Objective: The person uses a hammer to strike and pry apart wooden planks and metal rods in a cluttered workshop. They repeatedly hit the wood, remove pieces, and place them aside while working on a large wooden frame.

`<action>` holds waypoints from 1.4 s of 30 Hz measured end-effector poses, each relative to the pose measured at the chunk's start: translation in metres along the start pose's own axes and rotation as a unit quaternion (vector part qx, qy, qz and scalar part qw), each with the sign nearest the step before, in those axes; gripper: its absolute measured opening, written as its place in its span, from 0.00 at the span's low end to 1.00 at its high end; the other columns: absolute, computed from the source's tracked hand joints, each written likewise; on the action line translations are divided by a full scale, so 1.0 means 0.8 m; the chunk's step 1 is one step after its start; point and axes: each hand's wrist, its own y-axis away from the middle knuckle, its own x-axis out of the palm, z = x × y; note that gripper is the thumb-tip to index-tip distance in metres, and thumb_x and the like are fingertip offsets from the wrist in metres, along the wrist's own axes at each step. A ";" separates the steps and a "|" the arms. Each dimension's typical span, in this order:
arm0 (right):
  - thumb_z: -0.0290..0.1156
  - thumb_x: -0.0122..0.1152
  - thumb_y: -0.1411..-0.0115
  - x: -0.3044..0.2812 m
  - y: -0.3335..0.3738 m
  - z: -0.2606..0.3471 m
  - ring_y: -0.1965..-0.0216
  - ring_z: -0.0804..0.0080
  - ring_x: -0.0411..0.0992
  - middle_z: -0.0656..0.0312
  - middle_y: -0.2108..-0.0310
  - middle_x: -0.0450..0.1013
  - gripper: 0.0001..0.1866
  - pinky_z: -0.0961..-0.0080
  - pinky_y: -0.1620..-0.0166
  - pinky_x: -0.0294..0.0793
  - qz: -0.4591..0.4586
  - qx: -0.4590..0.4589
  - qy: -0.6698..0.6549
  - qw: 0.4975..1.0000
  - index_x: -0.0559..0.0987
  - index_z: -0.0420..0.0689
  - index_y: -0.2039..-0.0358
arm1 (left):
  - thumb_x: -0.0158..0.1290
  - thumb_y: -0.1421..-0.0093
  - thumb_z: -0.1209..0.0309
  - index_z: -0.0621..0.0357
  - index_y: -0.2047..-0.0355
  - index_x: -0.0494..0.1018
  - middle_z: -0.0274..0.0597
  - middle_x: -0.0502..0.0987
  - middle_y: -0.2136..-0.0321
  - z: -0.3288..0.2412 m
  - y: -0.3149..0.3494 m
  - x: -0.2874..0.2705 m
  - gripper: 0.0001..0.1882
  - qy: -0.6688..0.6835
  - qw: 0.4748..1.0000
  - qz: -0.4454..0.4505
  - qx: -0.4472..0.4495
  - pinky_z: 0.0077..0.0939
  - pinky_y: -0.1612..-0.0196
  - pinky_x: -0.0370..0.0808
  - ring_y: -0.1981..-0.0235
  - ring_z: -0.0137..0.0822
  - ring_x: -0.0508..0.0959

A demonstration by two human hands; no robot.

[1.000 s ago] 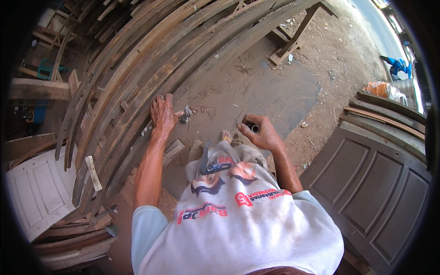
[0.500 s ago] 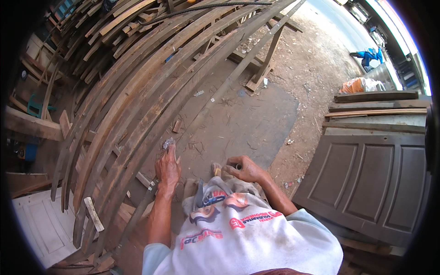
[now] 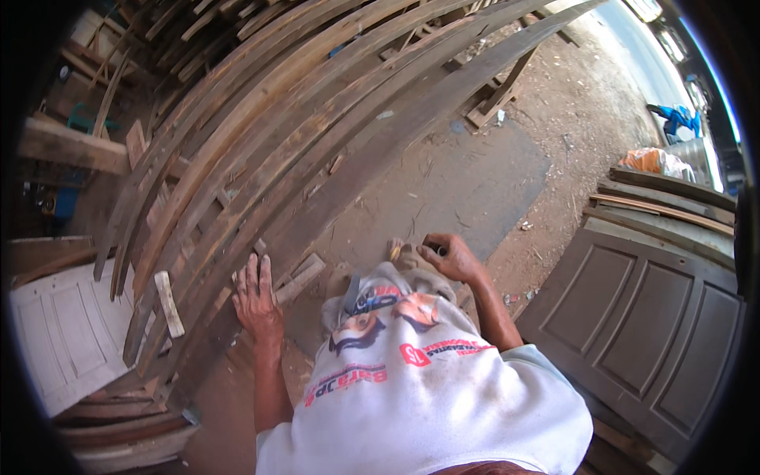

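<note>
My left hand [image 3: 257, 299] lies with its fingers stretched out on the near edge of a long dark wooden plank [image 3: 356, 184]. The plank's broad face is turned up, and it runs from the lower left to the far right. Just beyond the fingertips is a small greyish piece [image 3: 260, 246], too small to name. My right hand [image 3: 453, 258] hovers in front of my body, apart from the plank. Its fingers are curled around a small dark thing with a round end, mostly hidden in the fist.
More long planks [image 3: 237, 174] lie side by side to the left. A brown panelled door [image 3: 625, 309] leans at the right, a white one [image 3: 71, 332] at the left. A short wood piece [image 3: 169, 305] lies across the plank ends. Shavings litter the dark floor sheet [image 3: 483, 182].
The nearest plank has turned from its narrow edge to its broad face. My left hand has gone from pointing fingers to lying flat on it. My right hand stays curled.
</note>
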 end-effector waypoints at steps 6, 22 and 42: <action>0.39 0.63 0.32 0.011 -0.004 0.018 0.71 0.79 0.69 0.64 0.76 0.72 0.17 0.73 0.69 0.73 0.031 -0.022 -0.049 0.998 0.78 0.36 0.69 | 0.64 0.51 0.83 0.38 0.30 0.65 0.32 0.64 0.30 0.045 0.050 0.015 0.48 0.001 0.997 0.034 -0.066 0.51 0.35 0.67 0.33 0.48 0.67; 0.43 0.40 0.23 -0.128 -0.039 0.303 0.81 0.76 0.61 0.68 0.82 0.60 0.23 0.72 0.73 0.66 -0.166 -0.529 -0.427 0.714 0.76 0.45 0.71 | 0.69 0.47 0.67 0.43 0.31 0.64 0.45 0.61 0.31 0.006 0.064 0.090 0.42 0.184 0.971 0.039 -0.149 0.56 0.29 0.55 0.29 0.52 0.60; 0.41 0.59 0.31 0.054 -0.353 0.184 0.59 0.58 0.78 0.49 0.57 0.79 0.21 0.58 0.52 0.79 -0.402 -0.197 -0.282 0.848 0.81 0.32 0.57 | 0.65 0.42 0.57 0.43 0.32 0.66 0.46 0.66 0.35 0.013 0.085 0.148 0.37 0.243 0.954 0.010 -0.175 0.57 0.30 0.55 0.32 0.50 0.64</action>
